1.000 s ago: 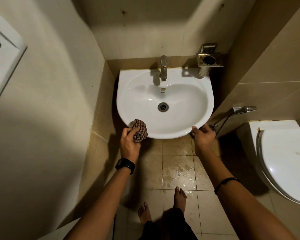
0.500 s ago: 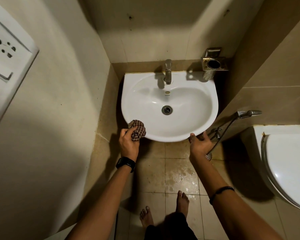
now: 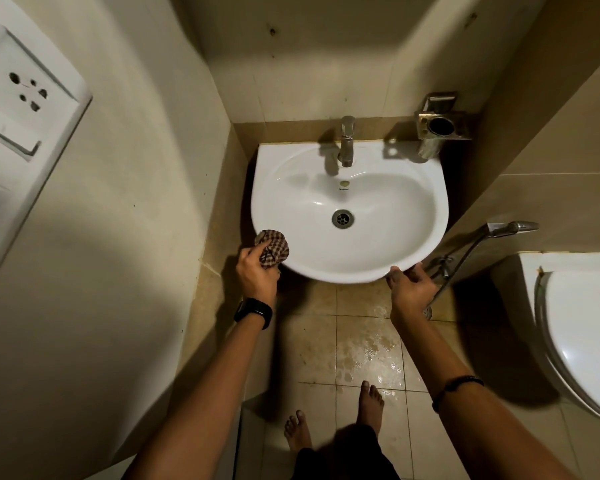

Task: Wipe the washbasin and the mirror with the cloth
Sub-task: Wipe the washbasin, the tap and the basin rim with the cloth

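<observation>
1. Washbasin wiping is the step in hand: the white oval ceramic washbasin [image 3: 349,216] has the bunched brown checked cloth [image 3: 272,250] pressed on its front-left rim.
2. The left hand [image 3: 257,276] has its fingers curled tight round the cloth.
3. The right hand [image 3: 411,286] steadies the basin's front-right rim, fingers loosely spread, holding nothing.
4. Next, I'd judge, the cloth should sweep along the rim and into the bowl toward the steel drain [image 3: 343,218]; no mirror is in sight.
</observation>
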